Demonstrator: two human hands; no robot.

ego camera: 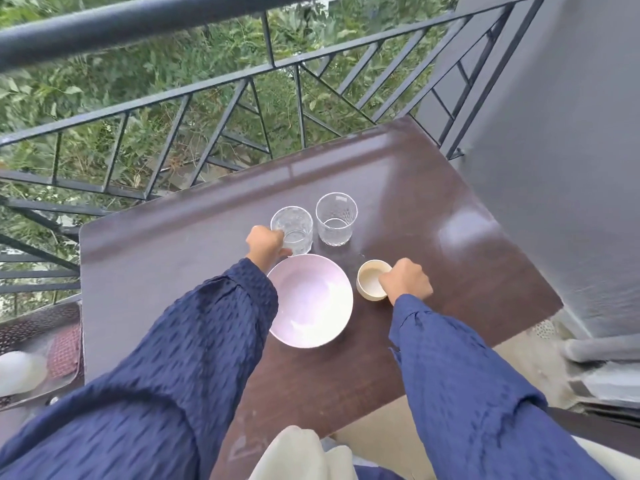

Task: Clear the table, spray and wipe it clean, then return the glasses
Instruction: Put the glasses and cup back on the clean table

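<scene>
Now left hand [265,244] grips a glass [294,224], right hand [406,280] the cream cup [370,283].

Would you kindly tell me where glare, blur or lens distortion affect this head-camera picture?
Head view: light is soft and even, with no hard shadows; a pale glare patch sits on the table near the wall; the railing bows from wide-angle distortion; the sleeves are smeared by blur, while the glasses look fairly sharp.
</scene>
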